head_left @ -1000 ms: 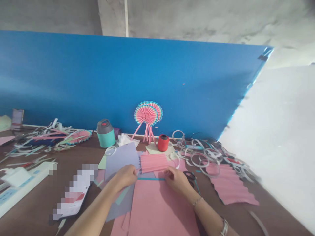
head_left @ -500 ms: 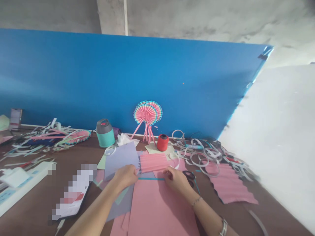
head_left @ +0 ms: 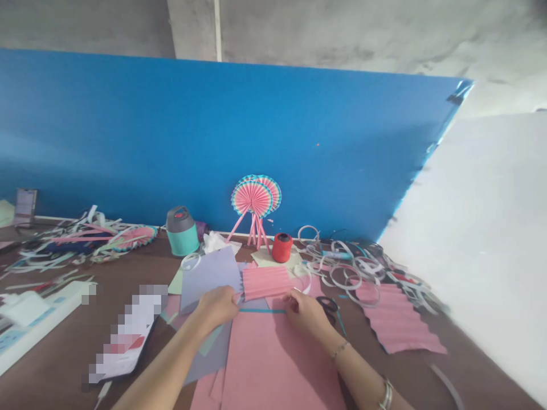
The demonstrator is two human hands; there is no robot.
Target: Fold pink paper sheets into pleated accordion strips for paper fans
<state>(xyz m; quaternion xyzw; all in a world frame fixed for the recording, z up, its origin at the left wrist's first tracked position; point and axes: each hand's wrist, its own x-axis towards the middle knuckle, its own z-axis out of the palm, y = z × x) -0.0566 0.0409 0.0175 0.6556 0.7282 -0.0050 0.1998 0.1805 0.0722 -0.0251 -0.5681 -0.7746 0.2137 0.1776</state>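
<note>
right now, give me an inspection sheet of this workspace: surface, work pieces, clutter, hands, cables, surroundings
Surface: brown tabletop, partly covered with paper and scraps
Work pieces: flat pink sheet with blue far edge; pleated pink paper just beyond
Clutter: curled white strips, black-handled scissors, red spool, phone
Hands: left hand curled at the sheet's far left corner, right hand at its far right; exact grips unclear
Cables: white power strip with white adapter; white cable by the phone's near end
Surroundings: blue partition behind, white wall at right; other people: nothing seen
</note>
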